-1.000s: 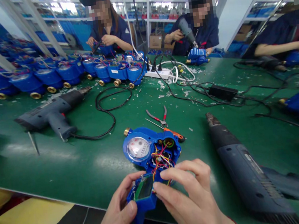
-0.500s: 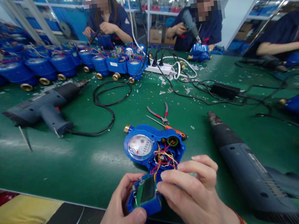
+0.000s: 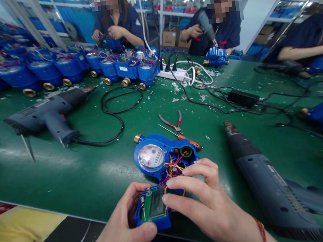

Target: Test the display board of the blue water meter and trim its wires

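Since the frame half a second ago, the display unit (image 3: pixel 151 208) has turned its screen a little flatter to view, and the right hand (image 3: pixel 207 199) has come further left, its fingers reaching across the wires; the tools on the table look unmoved. The left hand (image 3: pixel 129 221) is closed on the unit, thumb along the near edge, fingers round the far left side. The right hand's leading fingertips are at the unit's right edge; its thumb is hidden, so I cannot tell whether it pinches a wire or only rests there. The unit is held just in front of the meter body (image 3: pixel 165 142), and red, yellow and white wires (image 3: pixel 172 168) run between the two.

To do this well, I would keep the left grip steady, stay off the screen, guide the leads with light fingertips, and leave slack so that no joint is tugged and no lead is caught on the rim.

Beyond the meter body lie an orange-handled screwdriver (image 3: pixel 191 142), close to it, and red-handled pliers (image 3: pixel 176 127). The right heat gun (image 3: pixel 260 172) seems the likeliest thing for the right elbow to knock; the left heat gun (image 3: pixel 44 115) is well clear. Further off are a power strip (image 3: pixel 173 74), tangled cords and a row of blue meters (image 3: pixel 65 68)
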Action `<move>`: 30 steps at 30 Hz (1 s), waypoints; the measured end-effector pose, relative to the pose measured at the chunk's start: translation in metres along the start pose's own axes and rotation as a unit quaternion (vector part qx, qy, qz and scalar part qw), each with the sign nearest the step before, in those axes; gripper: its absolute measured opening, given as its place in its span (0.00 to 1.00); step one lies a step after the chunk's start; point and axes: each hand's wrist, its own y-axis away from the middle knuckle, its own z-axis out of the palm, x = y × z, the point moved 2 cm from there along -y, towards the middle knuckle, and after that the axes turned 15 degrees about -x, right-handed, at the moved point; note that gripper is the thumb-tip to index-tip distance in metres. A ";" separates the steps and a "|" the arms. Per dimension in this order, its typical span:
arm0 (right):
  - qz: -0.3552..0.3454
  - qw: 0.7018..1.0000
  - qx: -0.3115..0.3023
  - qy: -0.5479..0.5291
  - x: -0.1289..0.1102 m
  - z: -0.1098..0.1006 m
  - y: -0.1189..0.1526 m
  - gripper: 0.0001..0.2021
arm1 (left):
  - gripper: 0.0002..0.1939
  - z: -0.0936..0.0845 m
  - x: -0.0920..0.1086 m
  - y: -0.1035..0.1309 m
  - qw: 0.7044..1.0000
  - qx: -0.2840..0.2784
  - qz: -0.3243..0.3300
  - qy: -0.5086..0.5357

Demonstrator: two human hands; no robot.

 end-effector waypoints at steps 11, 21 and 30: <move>0.003 0.994 -0.056 -0.092 0.005 -0.005 -0.009 0.13 | 0.34 -0.005 0.004 -0.010 0.996 -0.078 -0.008 0.051; 0.022 0.983 -0.133 -0.128 0.008 -0.011 -0.023 0.16 | 0.31 -0.003 0.007 -0.012 0.995 -0.059 0.005 0.076; 0.114 0.974 0.093 -0.172 0.009 -0.005 0.001 0.13 | 0.26 0.005 -0.006 0.001 0.953 -0.046 -0.021 0.300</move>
